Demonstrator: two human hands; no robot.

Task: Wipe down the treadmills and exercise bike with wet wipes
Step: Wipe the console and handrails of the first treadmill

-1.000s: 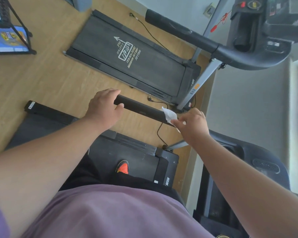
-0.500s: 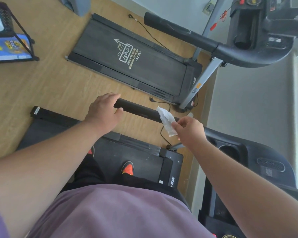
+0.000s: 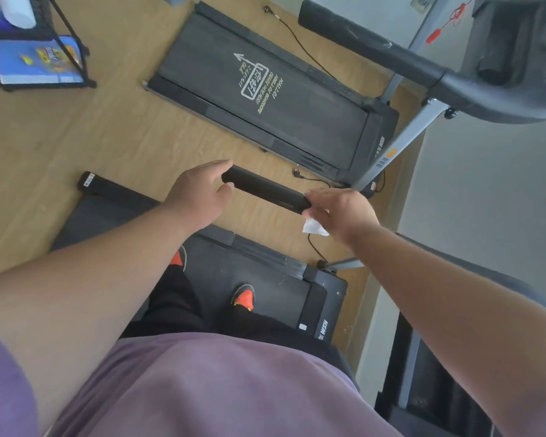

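I stand on the near treadmill's belt [image 3: 259,275], looking down. Its black foam handlebar [image 3: 265,192] runs across the middle of the view. My left hand [image 3: 199,193] grips the bar's left end, fingers curled over it. My right hand [image 3: 341,211] wraps round the bar's right part with a white wet wipe [image 3: 314,227] under the palm; a corner of the wipe hangs out below the hand. A second treadmill [image 3: 281,102] lies beyond on the wooden floor, with its own padded handlebar [image 3: 369,48] at the upper right.
A black wire rack [image 3: 41,48] with a blue box stands at the upper left. Power cables [image 3: 312,247] trail on the floor between the treadmills. A grey wall [image 3: 486,184] runs along the right. The second treadmill's console [image 3: 517,42] is at the top right.
My right hand, which held the wipe pinched just off the bar, has closed round the handlebar with the wipe beneath it. My left hand has kept its grip on the bar's end.
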